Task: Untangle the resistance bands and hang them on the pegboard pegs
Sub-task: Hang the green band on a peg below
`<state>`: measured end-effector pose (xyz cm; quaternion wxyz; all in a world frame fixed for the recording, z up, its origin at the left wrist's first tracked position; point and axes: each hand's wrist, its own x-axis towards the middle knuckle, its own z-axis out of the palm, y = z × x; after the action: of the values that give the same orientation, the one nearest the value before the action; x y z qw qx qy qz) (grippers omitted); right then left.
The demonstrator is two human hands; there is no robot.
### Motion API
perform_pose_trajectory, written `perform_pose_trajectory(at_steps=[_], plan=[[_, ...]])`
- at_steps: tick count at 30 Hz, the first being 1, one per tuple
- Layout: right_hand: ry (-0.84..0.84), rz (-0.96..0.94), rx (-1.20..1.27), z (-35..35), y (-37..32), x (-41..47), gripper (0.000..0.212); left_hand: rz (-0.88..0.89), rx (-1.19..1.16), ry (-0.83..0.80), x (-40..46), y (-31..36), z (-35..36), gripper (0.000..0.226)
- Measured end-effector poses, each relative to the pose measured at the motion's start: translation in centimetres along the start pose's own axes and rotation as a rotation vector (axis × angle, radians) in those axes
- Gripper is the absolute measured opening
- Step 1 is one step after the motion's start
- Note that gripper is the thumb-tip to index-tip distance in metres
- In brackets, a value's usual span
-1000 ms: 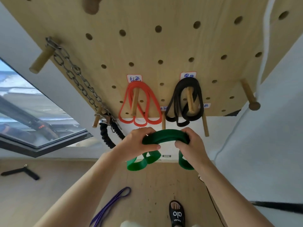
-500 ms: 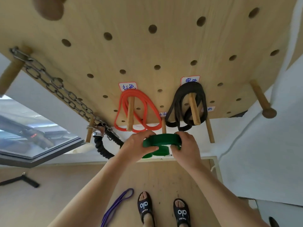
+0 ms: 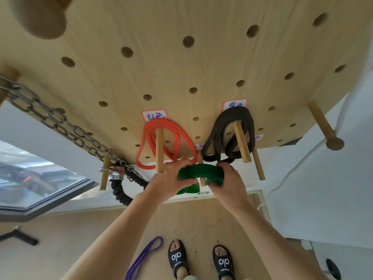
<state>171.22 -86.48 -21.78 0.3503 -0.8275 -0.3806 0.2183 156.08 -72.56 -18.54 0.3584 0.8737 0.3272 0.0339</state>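
Observation:
A folded green band (image 3: 200, 172) is held up against the bottom edge of the wooden pegboard (image 3: 181, 73). My left hand (image 3: 168, 179) grips its left end and my right hand (image 3: 228, 182) grips its right end. The green loop sits around a short wooden peg (image 3: 202, 179) between my hands. An orange band (image 3: 171, 134) hangs coiled on a peg to the upper left, under a label. A black band (image 3: 222, 130) hangs coiled on a peg to the upper right. A purple band (image 3: 145, 257) lies on the floor by my feet.
A steel chain (image 3: 60, 126) runs diagonally across the board's left side to a carabiner and a black rope (image 3: 121, 190). Bare pegs (image 3: 324, 126) stick out at the right. A window (image 3: 30, 178) is at the left, a white cord (image 3: 286, 174) at the right.
The view has closed in on the pegboard. Both hands have lifted the green band up to the board's lower edge and brought it onto the short peg.

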Motion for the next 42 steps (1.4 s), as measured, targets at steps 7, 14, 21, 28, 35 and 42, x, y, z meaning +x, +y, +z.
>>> perform_pose_trajectory(at_steps=[7, 14, 21, 28, 35, 42], plan=[[-0.053, 0.065, 0.044, -1.6, -2.2, 1.7, 0.036, 0.052, 0.031, -0.029, 0.6, 0.3, -0.6, 0.038], [-0.158, 0.097, 0.056, -2.4, -2.7, 2.4, 0.041, 0.069, 0.025, -0.011, 0.8, 0.1, -0.6, 0.034], [-0.016, -0.008, -0.037, -1.7, -2.0, 1.4, 0.043, 0.056, 0.021, 0.009, 0.6, 0.4, -0.6, 0.034], [0.169, -0.298, -0.228, 0.0, -0.3, -0.4, 0.048, 0.037, -0.019, 0.056, 0.4, 0.6, -0.5, 0.037], [0.238, -0.37, -0.263, -0.6, -0.1, -0.1, 0.041, 0.05, 0.005, 0.144, 0.2, 0.8, 0.2, 0.037], [0.293, -0.349, -0.235, 0.7, 0.6, 0.9, 0.027, 0.061, 0.076, 0.224, 1.0, 1.3, 0.8, 0.034]])
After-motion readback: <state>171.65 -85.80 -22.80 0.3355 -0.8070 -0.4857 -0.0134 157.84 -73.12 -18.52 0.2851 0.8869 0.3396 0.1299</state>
